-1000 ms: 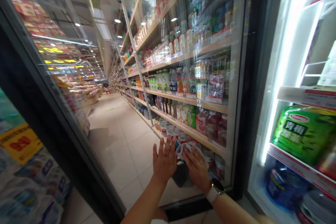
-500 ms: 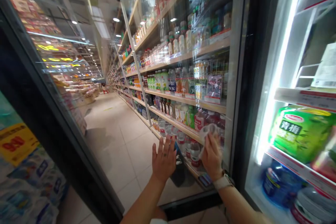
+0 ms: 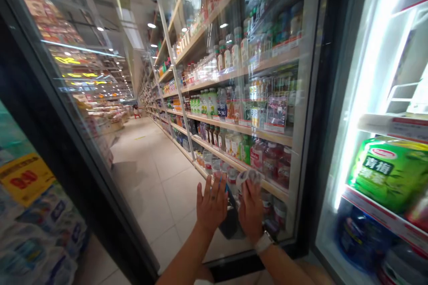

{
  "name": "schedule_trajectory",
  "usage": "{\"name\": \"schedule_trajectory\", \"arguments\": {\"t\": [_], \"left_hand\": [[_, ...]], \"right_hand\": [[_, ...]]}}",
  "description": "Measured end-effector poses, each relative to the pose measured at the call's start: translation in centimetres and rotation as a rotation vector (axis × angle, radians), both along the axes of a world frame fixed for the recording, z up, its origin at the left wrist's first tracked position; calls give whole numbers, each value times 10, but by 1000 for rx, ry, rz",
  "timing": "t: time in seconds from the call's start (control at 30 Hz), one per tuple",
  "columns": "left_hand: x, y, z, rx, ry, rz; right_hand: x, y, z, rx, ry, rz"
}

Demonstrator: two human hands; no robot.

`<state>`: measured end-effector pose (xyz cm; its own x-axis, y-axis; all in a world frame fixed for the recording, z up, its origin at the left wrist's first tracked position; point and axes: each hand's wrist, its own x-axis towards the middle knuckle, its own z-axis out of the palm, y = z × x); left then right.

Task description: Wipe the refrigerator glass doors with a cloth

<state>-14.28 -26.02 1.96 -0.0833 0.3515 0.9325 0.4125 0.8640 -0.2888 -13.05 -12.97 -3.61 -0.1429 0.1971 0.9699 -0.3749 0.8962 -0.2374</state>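
Observation:
A glass door with a dark frame stands before me, swung out beside a lit fridge. My left hand lies on the pane, its fingers stretched and slightly apart, with a ring on one finger. Just to its right, my right hand presses a crumpled whitish cloth to the glass. Part of the cloth is hidden under the fingers, and its exact material is unclear. A watch with a light strap is on the right wrist.
Through the glass, long shelves of bottled drinks run along a tiled aisle. At the right, the fridge holds a green drink pack. Wrapped packs and a yellow price sign stand at the left.
My right hand has slid left across the glass with the cloth, coming close to my left hand. The left hand stays on the pane. The view has shifted slightly.

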Motion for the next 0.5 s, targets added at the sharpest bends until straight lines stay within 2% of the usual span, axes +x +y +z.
{"name": "schedule_trajectory", "arguments": {"t": [0.13, 0.2, 0.27, 0.33, 0.5], "left_hand": [[1, -1, 1, -9, -12, -23], [1, -2, 1, -12, -26, -30], [0, -2, 2, -12, -30, -24], [1, -2, 2, -9, -26, -16], [1, 0, 3, 0, -14, -17]], "right_hand": [[6, -3, -16, 207, -19, 71], [8, 4, -17, 301, -50, 95], [7, 19, -12, 334, -69, 97], [5, 40, -3, 248, -52, 56], [-1, 92, 18, -180, 44, -150]]}}
